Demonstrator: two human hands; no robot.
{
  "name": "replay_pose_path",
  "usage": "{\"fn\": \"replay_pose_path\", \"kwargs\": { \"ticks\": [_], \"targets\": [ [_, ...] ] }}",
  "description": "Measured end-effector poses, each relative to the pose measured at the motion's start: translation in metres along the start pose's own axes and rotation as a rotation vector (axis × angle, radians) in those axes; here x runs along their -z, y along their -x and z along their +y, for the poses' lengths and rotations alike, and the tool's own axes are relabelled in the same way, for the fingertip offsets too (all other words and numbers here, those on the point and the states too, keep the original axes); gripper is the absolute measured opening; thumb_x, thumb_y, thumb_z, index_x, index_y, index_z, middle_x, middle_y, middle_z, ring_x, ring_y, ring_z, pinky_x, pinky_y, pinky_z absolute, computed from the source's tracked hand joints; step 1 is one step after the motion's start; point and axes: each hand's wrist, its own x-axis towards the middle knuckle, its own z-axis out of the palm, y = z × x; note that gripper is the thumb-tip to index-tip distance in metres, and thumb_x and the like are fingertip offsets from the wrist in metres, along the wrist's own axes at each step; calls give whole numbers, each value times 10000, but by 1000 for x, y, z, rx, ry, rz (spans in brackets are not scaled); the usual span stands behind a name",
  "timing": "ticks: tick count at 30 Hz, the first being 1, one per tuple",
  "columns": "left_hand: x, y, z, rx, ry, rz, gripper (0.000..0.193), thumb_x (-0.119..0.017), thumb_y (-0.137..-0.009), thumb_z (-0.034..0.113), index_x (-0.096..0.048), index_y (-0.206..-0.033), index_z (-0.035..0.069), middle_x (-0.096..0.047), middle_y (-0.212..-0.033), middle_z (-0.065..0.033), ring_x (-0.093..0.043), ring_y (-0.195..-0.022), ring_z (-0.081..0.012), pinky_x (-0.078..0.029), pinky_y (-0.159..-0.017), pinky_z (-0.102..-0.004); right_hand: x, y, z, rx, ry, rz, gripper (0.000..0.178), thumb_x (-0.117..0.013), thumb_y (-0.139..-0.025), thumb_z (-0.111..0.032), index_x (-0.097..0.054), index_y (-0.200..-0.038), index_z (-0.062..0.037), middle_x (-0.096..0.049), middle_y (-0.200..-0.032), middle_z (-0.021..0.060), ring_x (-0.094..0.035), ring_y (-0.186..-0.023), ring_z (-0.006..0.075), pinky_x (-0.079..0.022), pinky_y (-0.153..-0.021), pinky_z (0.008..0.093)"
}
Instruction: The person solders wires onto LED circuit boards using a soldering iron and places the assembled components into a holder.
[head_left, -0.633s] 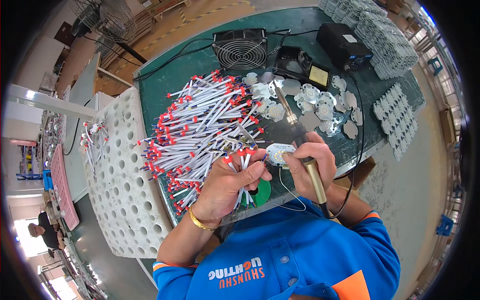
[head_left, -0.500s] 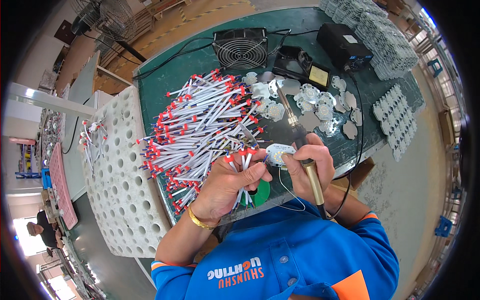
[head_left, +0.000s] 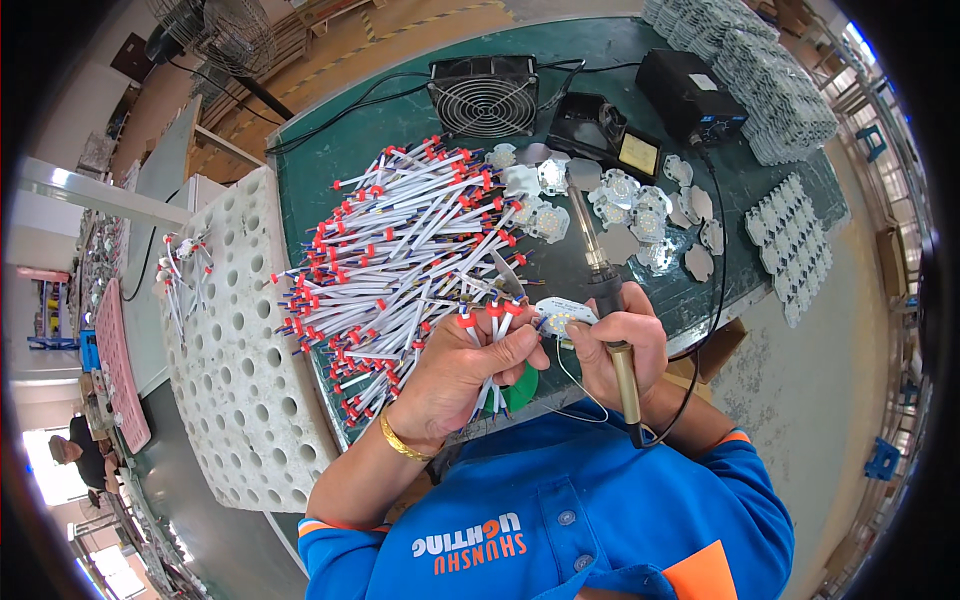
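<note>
My left hand point(head_left: 460, 370), a gold bracelet at its wrist, is closed around several white cables point(head_left: 502, 326) with red rings. Out past its fingertips points a metal blade-like tip point(head_left: 508, 272); whether the hand grips it I cannot tell. Closed on a soldering iron point(head_left: 606, 288), my right hand point(head_left: 632, 345) has the tip pointing up and away. Its thumb also pins a small white LED board point(head_left: 566, 311), whose left edge meets my left fingertips. A thin pale wire point(head_left: 570, 376) loops below the board. Partly hidden under my left hand is a green disc point(head_left: 520, 388).
A large heap of white cables point(head_left: 400, 250) covers the table's left. Loose LED boards point(head_left: 648, 215) lie beyond my hands, near a soldering stand point(head_left: 638, 155), a fan point(head_left: 485, 98) and a black control box point(head_left: 690, 95). Board stacks point(head_left: 770, 90) stand far right; a holed foam block point(head_left: 245, 380) sits left.
My right hand and the soldering iron have shifted slightly, the iron's tip moving a little right. The board has moved slightly right and down. Both hands keep their holds.
</note>
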Motion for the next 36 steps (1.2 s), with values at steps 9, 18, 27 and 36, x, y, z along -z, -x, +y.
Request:
{"fn": "replay_pose_path", "kwargs": {
  "ticks": [9, 18, 27, 36],
  "targets": [
    [-4, 2, -7, -81, -18, 11, 216, -617, -881, 162, -636, -1060, 42, -638, -741, -76, -430, -563, -86, -344, -511, -216, 3, 8, 0, -8, -3, 27, 304, -713, -732, 25, -472, -895, -63, -525, -635, 50, -407, -509, 179, -329, -408, 292],
    [-9, 2, -10, -73, 3, 30, 230, -596, -895, 160, -627, -1085, 35, -632, -741, -70, -410, -561, -82, -342, -512, -215, -1, 11, -4, -43, -62, 148, 318, -726, -716, 35, -479, -895, -59, -535, -658, 100, -444, -528, 176, -364, -428, 278],
    [-12, 2, -12, -62, -16, 37, 226, -581, -905, 163, -626, -1069, 14, -632, -746, -62, -415, -563, -82, -341, -510, -214, 0, 15, -8, -81, -56, 155, 283, -725, -710, 41, -499, -858, -44, -514, -660, 107, -445, -536, 178, -361, -434, 284],
    [-13, 2, -11, -80, -161, 132, 190, -572, -909, 164, -648, -1010, 22, -631, -718, -44, -415, -540, -70, -337, -483, -218, 28, 25, 11, -16, -73, -62, 280, -674, -777, -108, -490, -970, -23, -560, -749, 133, -490, -585, 203, -417, -495, 313]
  ]
}}
